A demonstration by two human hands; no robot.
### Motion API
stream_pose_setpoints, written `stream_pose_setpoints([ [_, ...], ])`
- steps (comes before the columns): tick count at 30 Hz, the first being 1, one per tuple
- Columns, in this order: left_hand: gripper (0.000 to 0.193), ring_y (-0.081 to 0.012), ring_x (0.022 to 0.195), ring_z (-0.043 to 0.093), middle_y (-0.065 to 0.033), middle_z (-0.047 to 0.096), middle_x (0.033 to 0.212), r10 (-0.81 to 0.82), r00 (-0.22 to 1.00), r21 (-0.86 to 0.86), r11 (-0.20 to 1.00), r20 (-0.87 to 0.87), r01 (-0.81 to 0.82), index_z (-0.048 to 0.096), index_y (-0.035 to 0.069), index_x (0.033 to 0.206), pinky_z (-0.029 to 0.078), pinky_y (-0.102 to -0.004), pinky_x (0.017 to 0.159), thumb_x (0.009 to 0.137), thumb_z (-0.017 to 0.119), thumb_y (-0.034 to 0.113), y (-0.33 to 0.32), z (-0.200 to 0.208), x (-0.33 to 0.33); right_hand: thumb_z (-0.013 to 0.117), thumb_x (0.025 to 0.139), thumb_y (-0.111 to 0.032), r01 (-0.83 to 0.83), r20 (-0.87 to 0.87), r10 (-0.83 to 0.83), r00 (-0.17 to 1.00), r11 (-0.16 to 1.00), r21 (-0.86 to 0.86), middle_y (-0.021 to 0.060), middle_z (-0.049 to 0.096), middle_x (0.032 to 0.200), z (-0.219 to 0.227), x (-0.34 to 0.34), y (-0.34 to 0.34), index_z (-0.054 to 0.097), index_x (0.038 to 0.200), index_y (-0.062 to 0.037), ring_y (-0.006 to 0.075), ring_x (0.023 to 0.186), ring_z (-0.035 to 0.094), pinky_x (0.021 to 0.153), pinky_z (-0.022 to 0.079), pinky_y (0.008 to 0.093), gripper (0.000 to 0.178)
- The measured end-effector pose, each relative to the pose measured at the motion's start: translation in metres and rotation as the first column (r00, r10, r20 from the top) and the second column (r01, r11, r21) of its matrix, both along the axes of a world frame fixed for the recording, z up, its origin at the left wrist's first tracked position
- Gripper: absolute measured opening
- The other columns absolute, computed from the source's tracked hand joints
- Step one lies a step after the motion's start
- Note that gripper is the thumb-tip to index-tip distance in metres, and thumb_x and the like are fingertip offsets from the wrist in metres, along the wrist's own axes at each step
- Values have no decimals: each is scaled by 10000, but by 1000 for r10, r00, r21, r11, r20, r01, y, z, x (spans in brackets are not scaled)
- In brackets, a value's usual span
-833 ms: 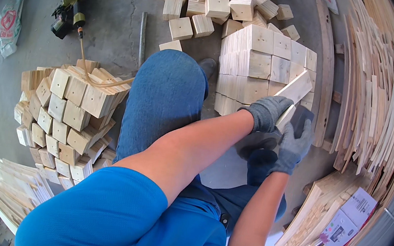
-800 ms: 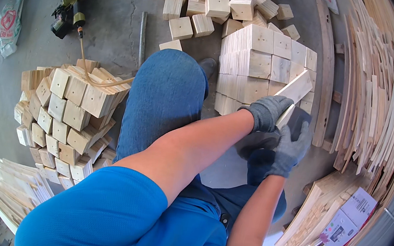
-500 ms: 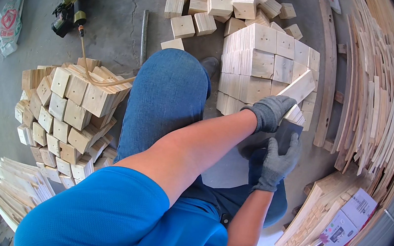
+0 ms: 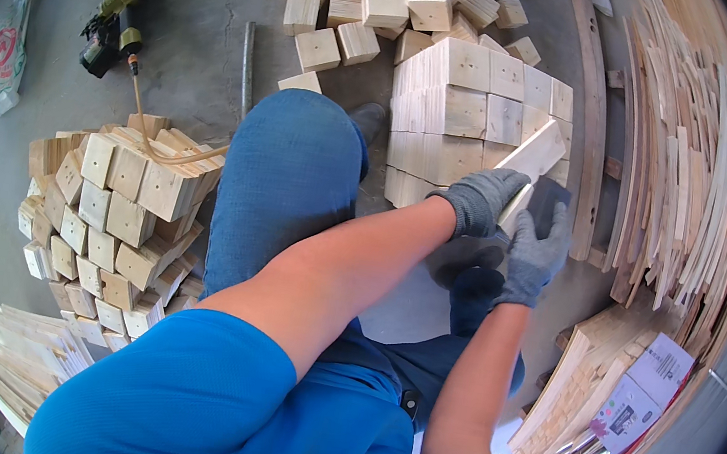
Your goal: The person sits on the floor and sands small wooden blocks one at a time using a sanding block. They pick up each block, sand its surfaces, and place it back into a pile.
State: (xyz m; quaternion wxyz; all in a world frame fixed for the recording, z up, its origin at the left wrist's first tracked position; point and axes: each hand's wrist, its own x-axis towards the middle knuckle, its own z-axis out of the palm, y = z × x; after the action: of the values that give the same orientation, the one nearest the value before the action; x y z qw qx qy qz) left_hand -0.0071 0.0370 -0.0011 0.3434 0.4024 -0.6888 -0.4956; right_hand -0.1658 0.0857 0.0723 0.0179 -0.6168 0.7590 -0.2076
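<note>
Grey concrete floor [image 4: 176, 46] across the upper left of the frame, scuffed and cracked, with a thin metal rod [image 4: 247, 65] lying on it just above the blue-trousered knee [image 4: 288, 171]. At the far upper left, a green and black nail gun [image 4: 113, 20] on the floor, its tan hose [image 4: 154, 144] trailing down over a stack of square wood blocks [image 4: 108, 212] at centre left. At the left edge, a white printed sack [image 4: 5, 56]. In the lower left corner, a fan of thin pale slats [image 4: 25, 352].

Along the top centre, loose wood blocks [image 4: 374, 3] scattered on the floor, some with a small hole in the face. Just below them, right of centre, a neat cube of stacked blocks [image 4: 481, 105].

In front of that cube, a flat wood piece [image 4: 533, 158], tilted with its upper end to the right. Left hand [image 4: 482, 201] in a grey glove, clenched around the lower part of the piece. Right hand [image 4: 535, 250] in a grey glove, just right of and below it, fingers closed on a small dark pad [image 4: 551, 197] pressed against the piece's edge.

Down the right side, a long plank [image 4: 584, 118] and heaps of curved wood strips [image 4: 691, 178] leaning together. At the lower right, stacked boards [image 4: 581, 384] and a printed cardboard box [image 4: 645, 388], with bright light on the floor beneath.
</note>
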Motion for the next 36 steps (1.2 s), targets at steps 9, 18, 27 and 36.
stream_pose_setpoints([
  [9,986,-439,1373,592,-256,564,1521,-50,998,35,998,47,48,459,55,1568,494,-467,1160,710,925,199,-8,-6,-7,921,815,-291,-44,-82,49,995,997,59,289,524,1551,5,33,100,602,1511,-94,469,1437,500,1211,404,554,791],
  [18,1048,-439,1398,570,-244,542,1548,-27,998,-31,999,63,29,438,67,1581,480,-465,1181,699,962,282,-4,-9,-5,925,813,-266,-21,-50,22,999,1000,18,256,604,1481,0,-8,6,640,1462,-57,421,1417,545,1213,418,516,739],
  [27,1027,-442,1389,575,-249,550,1532,-18,999,-30,999,51,20,443,67,1571,479,-458,1180,711,956,295,-2,-10,-7,927,809,-248,31,29,-31,999,999,12,260,622,1447,-2,-13,-14,661,1436,-36,426,1386,563,1192,438,513,713],
  [36,1050,-432,1391,578,-254,551,1515,-24,997,-56,998,74,28,442,56,1559,494,-459,1173,673,969,257,-5,-20,-13,933,794,-241,-47,-43,48,998,998,30,292,533,1544,5,32,101,609,1507,-94,471,1433,512,1207,409,558,797],
])
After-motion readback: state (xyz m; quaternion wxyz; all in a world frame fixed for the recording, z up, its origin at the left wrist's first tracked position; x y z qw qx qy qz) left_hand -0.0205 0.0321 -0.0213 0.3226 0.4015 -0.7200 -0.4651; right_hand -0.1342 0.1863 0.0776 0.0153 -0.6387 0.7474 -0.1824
